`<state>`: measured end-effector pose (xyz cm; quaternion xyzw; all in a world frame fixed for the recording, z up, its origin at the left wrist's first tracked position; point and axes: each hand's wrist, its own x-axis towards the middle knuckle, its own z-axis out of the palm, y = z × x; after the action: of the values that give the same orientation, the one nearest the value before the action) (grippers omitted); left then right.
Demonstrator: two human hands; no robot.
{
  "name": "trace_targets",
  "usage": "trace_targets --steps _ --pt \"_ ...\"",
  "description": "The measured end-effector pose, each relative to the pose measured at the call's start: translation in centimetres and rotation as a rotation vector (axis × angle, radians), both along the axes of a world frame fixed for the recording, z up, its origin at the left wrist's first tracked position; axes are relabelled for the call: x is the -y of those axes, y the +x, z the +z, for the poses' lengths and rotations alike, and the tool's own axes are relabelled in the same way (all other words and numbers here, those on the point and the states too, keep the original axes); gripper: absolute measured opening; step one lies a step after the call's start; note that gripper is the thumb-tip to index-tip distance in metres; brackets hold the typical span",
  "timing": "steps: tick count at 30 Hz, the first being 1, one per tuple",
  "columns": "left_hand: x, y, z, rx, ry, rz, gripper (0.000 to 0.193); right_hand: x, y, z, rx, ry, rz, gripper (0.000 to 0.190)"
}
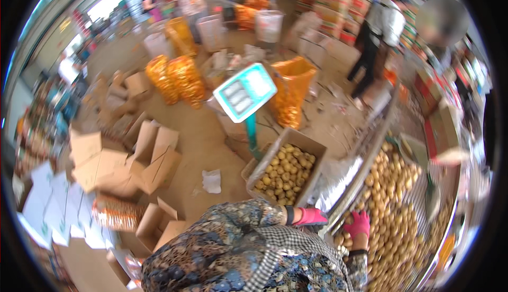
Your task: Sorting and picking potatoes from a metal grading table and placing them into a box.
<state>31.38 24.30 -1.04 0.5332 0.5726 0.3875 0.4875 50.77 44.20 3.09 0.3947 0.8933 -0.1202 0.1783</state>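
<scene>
My right hand (358,224), in a pink glove, rests on loose potatoes (393,220) at the near side of a sorting table, with its fingers apart. My left hand (311,216), in a pink glove with a grey palm, lies at the table's raised edge (363,177). Its fingers point right; whether they hold anything is hidden. Just beyond the left forearm stands an open cardboard box (319,153), lined with clear plastic and largely filled with potatoes (285,173). Behind the box a platform scale's display (245,92) rises on a green post.
Open cardboard boxes (154,153) stand to the left, near stacked white cartons (51,204). Orange mesh sacks (184,79) and an open orange bag (293,89) stand beyond. A person (381,26) walks at the upper right. A green scoop (432,198) lies on the table.
</scene>
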Motion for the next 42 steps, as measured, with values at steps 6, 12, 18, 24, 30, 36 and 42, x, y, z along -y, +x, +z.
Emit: trace_targets --steps 6,12,18,24,30,36,42 --pt "1.3 -0.8 1.0 0.73 -0.654 0.028 0.028 3.1 1.7 -1.1 -0.246 0.09 -0.095 0.05" --pt "-0.9 -0.3 3.4 0.896 -0.683 0.021 0.039 5.7 1.9 1.3 -0.208 0.081 -0.276 0.05" --pt "-2.8 2.7 3.3 0.852 -0.732 -0.101 0.042 6.2 2.2 1.9 -0.169 0.018 -0.267 0.054" --pt "-4.4 4.2 3.9 0.797 -0.67 -0.108 0.046 6.2 3.2 2.2 -0.253 -0.078 -0.318 0.053" --pt "-5.4 5.0 3.9 0.752 -0.761 0.045 0.047 -2.8 11.3 3.9 -0.415 0.161 -0.622 0.05" --pt "-6.1 5.7 3.9 0.854 -0.779 0.016 0.048 -10.4 18.2 2.4 -0.078 0.357 -0.709 0.053" --pt "-8.1 8.3 6.9 0.996 -0.772 0.173 0.045 -6.1 15.6 3.5 -0.734 -0.417 -0.591 0.064"
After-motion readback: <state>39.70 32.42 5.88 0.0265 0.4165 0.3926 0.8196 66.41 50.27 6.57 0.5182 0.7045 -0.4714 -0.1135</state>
